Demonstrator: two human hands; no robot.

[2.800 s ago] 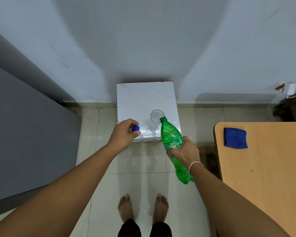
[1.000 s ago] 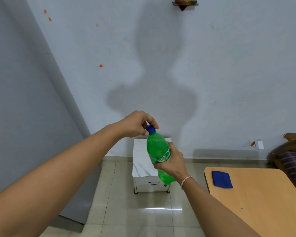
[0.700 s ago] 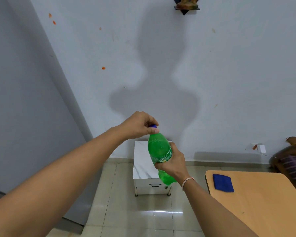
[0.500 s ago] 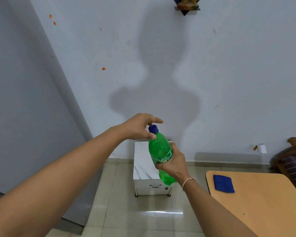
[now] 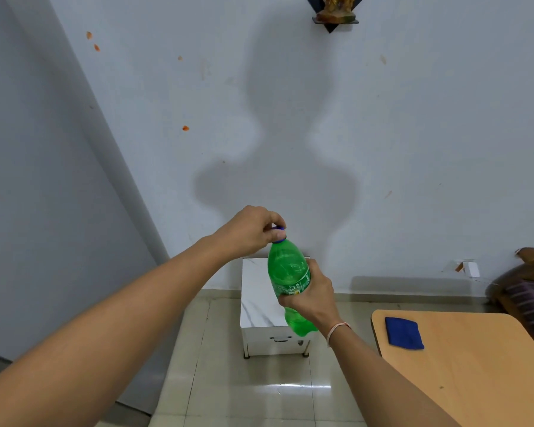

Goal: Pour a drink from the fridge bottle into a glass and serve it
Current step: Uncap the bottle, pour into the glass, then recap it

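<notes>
Step in hand: capping. The right hand (image 5: 310,292) wraps the green Sprite bottle (image 5: 287,272), held upright at centre frame above the white marble stool (image 5: 258,300). The left hand (image 5: 253,231) pinches the blue cap (image 5: 278,235) at the bottle's 12 o'clock. Next: seat the cap firmly, then fetch the glass, which is not in view.

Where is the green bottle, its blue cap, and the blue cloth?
green bottle (image 5: 285,269), head view, on its upper body above the label.
blue cap (image 5: 278,240), head view, on its lower rim under the fingers.
blue cloth (image 5: 404,332), head view, on its middle.
</notes>
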